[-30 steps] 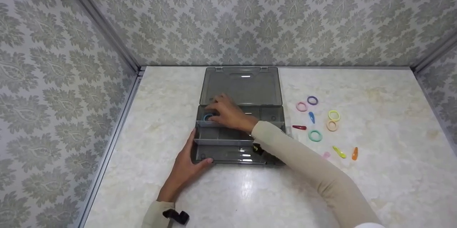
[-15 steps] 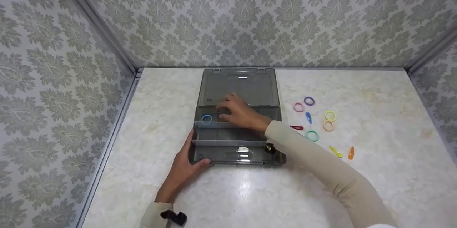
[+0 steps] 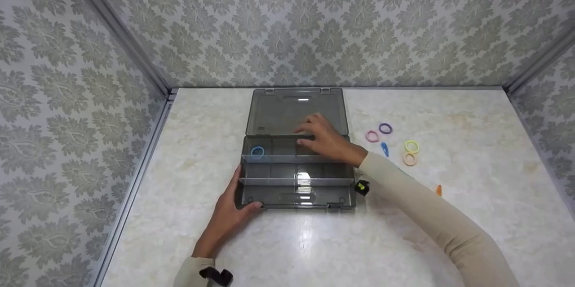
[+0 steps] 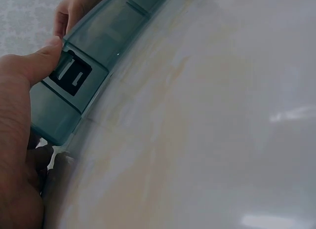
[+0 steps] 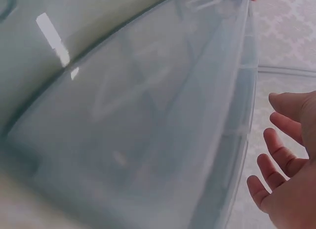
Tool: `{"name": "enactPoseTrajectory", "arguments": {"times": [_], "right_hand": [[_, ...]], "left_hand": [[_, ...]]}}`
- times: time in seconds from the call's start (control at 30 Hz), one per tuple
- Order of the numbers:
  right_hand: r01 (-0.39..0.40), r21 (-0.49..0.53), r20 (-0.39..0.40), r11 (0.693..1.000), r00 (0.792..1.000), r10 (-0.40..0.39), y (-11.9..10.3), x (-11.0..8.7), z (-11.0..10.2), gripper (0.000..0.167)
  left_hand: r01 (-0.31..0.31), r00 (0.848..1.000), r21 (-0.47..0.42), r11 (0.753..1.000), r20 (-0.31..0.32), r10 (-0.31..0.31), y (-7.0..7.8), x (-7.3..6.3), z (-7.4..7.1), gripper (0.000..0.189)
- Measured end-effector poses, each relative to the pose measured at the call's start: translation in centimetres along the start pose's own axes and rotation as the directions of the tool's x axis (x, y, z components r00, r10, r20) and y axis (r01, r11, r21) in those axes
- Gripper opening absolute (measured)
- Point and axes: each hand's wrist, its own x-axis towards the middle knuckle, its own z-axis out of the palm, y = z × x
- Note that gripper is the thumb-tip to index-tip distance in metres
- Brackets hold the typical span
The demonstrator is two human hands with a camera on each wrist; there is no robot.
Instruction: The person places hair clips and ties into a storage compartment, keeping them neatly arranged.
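Observation:
A smoky clear storage box [image 3: 274, 195] lies with its lid [image 3: 294, 114] folded back, dividers running across it. In its back row, at the left, sits a blue hair tie [image 3: 252, 152]. My left hand [image 3: 227, 209] grips the front left corner; in the left wrist view the thumb of that hand [image 4: 19, 105] presses beside the dark latch [image 4: 71, 73]. My right hand [image 3: 330, 141] hovers over the right part of the back row, fingers loosely bent and holding nothing. The right wrist view shows that hand [image 5: 291, 155] with spread fingers beside the clear plastic.
Right of the box lie a pink hair tie [image 3: 367, 137], a purple one [image 3: 380, 128], a yellow one [image 3: 405, 146] and a peach one [image 3: 409, 165]. A blue hair clip [image 3: 385, 149] and an orange clip [image 3: 439, 190] lie there too. My right sleeve [image 3: 431, 206] covers part of the table.
My right hand has moved right along the back row, away from the blue hair tie, which is now in full view. The sleeve now hides several clips and the green hair tie. My left hand stays put.

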Motion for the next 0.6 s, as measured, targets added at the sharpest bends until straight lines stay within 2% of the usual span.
{"name": "enactPoseTrajectory", "arguments": {"times": [0.27,0.47,0.6], "right_hand": [[-0.016,-0.003,-0.027,1.0,1.0,0.016,1.4,-2.7,-1.6,0.029],[0.027,-0.017,-0.103,0.999,0.994,-0.029,2.8,-5.5,-2.4,0.031],[0.021,-0.01,-0.139,1.0,0.99,-0.022,3.4,-7.3,-2.8,0.031]], "left_hand": [[-0.029,1.0,-0.02,0.999,0.001,0.029,-0.1,0.0,-0.1,0.114],[-0.042,0.999,0.001,0.999,-0.006,0.042,-0.2,0.0,0.1,0.113],[-0.045,0.999,0.018,0.999,-0.008,0.046,0.0,-0.1,0.1,0.112]]}}
